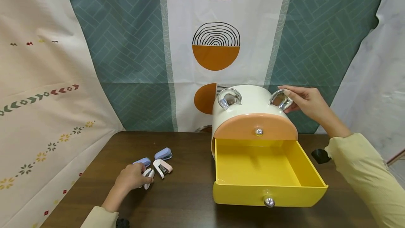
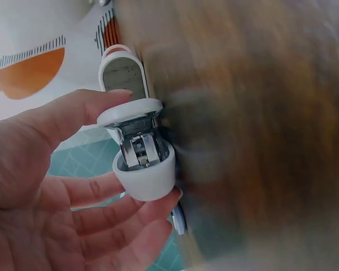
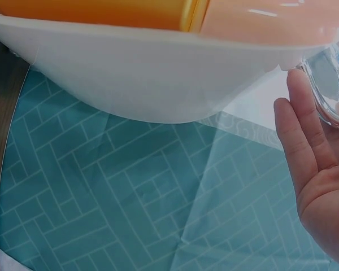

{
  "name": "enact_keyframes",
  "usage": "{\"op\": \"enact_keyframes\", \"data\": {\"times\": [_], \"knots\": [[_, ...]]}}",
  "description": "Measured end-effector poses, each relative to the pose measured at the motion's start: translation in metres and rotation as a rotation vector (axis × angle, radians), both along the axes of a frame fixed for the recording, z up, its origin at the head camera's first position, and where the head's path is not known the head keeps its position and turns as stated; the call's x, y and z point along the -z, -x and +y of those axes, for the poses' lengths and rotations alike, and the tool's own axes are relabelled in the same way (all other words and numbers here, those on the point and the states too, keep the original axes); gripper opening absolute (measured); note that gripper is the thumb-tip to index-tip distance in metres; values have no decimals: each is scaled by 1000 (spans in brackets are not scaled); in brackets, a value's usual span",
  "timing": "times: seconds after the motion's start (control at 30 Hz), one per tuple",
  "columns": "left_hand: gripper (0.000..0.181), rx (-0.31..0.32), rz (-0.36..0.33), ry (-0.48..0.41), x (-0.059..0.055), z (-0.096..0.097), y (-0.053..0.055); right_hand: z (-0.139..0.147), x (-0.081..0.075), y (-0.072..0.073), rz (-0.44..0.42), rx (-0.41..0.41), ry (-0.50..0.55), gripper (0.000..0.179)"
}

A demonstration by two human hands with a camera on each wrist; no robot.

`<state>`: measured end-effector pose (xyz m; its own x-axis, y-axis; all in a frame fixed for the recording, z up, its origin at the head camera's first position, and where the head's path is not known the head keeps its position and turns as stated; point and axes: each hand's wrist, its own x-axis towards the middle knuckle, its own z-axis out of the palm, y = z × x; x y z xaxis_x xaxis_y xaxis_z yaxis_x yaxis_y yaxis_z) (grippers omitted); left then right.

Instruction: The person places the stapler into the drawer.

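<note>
My left hand point(image 1: 131, 177) pinches a small white mini stapler point(image 2: 147, 175) between thumb and fingers, low over the table. In the left wrist view its mouth faces the camera, showing the metal inside. Just beyond that hand lie a pink-and-white stapler point(image 1: 166, 166) and two blue staplers, one point(image 1: 163, 153) farther back and the other point(image 1: 143, 161) partly behind the fingers. At the right, my right hand point(image 1: 303, 101) grips the silver ring-shaped ear point(image 1: 286, 102) on top of a rounded cream box point(image 1: 250, 99), thumb in front and fingers behind.
The box's yellow lower drawer point(image 1: 269, 192) is pulled out, its yellow floor showing. Above it the peach upper drawer point(image 1: 240, 126) is closed. Another silver ear point(image 1: 229, 97) tops the box's left side. Patterned cloth point(image 1: 126, 45) hangs behind the brown table point(image 1: 177, 203).
</note>
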<state>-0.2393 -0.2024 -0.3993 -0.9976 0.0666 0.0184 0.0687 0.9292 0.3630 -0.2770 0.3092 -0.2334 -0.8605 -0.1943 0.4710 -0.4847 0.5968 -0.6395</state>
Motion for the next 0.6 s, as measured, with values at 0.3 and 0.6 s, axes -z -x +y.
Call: {"op": "enact_keyframes", "data": {"times": [0.3,0.6], "knots": [[21,18,34,30,-8,8,-5,-2,0,-3,-13,44,-10,41],[23,89,151,-30,-42,30,-16,-2,0,-3,-8,32,2,40]]}}
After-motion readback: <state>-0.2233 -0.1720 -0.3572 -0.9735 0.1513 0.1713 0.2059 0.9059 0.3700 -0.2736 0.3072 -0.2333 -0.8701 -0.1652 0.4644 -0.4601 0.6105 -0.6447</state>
